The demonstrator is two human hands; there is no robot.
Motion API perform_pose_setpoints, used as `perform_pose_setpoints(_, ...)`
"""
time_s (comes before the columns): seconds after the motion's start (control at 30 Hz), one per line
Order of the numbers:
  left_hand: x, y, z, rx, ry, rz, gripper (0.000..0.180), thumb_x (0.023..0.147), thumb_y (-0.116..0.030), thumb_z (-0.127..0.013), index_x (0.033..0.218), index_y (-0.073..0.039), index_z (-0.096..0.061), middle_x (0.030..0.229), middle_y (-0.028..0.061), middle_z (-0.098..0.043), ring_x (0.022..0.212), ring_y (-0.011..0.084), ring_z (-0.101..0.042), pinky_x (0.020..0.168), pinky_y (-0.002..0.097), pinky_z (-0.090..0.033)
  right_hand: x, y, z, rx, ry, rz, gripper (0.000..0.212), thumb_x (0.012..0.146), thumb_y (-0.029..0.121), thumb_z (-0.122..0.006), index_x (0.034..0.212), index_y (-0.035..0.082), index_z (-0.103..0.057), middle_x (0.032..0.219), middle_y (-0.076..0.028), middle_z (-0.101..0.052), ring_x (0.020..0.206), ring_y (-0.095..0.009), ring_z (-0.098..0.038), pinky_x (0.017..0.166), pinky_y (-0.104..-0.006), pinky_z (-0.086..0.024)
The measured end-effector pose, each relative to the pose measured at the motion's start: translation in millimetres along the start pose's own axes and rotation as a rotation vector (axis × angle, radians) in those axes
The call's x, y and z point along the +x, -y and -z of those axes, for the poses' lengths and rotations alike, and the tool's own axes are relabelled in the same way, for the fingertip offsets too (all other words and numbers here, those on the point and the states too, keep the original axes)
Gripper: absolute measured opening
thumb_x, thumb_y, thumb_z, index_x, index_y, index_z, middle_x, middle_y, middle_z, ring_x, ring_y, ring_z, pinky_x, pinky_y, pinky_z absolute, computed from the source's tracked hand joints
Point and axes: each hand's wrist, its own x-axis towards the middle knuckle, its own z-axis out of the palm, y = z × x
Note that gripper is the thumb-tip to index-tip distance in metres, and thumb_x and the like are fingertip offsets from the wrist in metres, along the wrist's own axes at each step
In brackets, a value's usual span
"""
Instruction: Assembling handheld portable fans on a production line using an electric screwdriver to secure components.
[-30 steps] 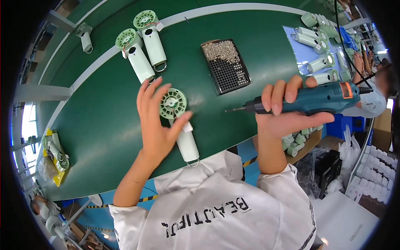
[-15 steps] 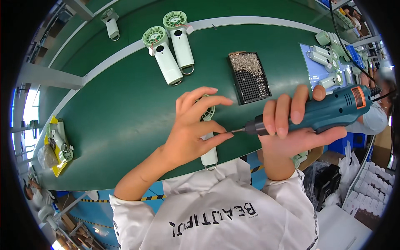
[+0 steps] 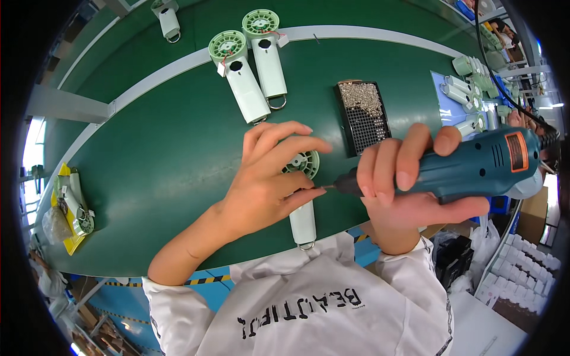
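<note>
My right hand (image 3: 404, 184) wraps round a dark teal electric screwdriver (image 3: 475, 169), which lies nearly level and points left. The thin bit (image 3: 329, 187) meets the pinched thumb and forefinger of my left hand (image 3: 255, 184). Whatever tiny piece may sit between those fingertips is hidden. Beneath the left hand lies a pale green handheld fan (image 3: 304, 222) with its round slotted head away from me and a metal loop at the near end. My left fingers cover part of its middle. Silvery screws (image 3: 361, 98) fill the far part of a black gridded tray (image 3: 367, 133) beyond the screwdriver.
Two similar fans (image 3: 246, 92) (image 3: 270, 68) with exposed wires lie farther back on the green table (image 3: 160, 172). Another fan (image 3: 169, 24) rests beyond the pale rail. A yellow tray (image 3: 70, 238) with parts sits far left. More fans (image 3: 457, 94) lie on a blue sheet at right.
The view has shifted slightly. The bit has drawn closer to my left fingertips, so less of it shows. More of the near fan's head is visible beside my left hand.
</note>
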Motion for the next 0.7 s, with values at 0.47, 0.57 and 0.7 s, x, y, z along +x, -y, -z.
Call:
perform_pose_setpoints(0.47, -3.9, 31.9, -12.7, -0.137, -0.25, 0.219, 0.021, 0.068, -0.003, -0.08, 0.086, -0.004, -0.071, 0.123, 0.0089, -0.059, 0.117, 0.0301, -0.051, 0.09, 0.0408, -0.047, 21.2, -35.5, -6.3, -0.268, 0.267, 0.169, 0.079, 0.076, 0.07, -0.067, 0.123, 0.01, -0.042, 0.089, -0.011, -0.054, 0.058, -0.023, -0.054, 0.054, -0.0369, -0.047)
perform_pose_setpoints(0.57, -10.3, 38.8, -16.5, -0.145, -0.256, 0.189, 0.024, 0.069, -0.002, -0.08, 0.09, -0.003, -0.07, 0.123, 0.0103, -0.058, 0.111, 0.0282, -0.056, 0.087, 0.0383, -0.049, 16.8, -48.5, -4.2, -0.294, 0.253, 0.221, 0.083, 0.072, 0.071, -0.068, 0.122, 0.01, -0.042, 0.088, -0.011, -0.055, 0.062, -0.023, -0.054, 0.055, -0.038, -0.047)
perform_pose_setpoints(0.7, -12.9, 42.4, -26.1, -0.25, -0.311, 0.218, 0.03, 0.07, -0.001, -0.079, 0.098, -0.001, -0.068, 0.122, 0.0121, -0.059, 0.101, 0.0267, -0.061, 0.082, 0.0353, -0.052, 21.4, -48.4, 7.7, -0.274, 0.388, 0.101, 0.082, 0.072, 0.068, -0.071, 0.12, 0.008, -0.043, 0.087, -0.012, -0.054, 0.065, -0.024, -0.055, 0.057, -0.0385, -0.047)
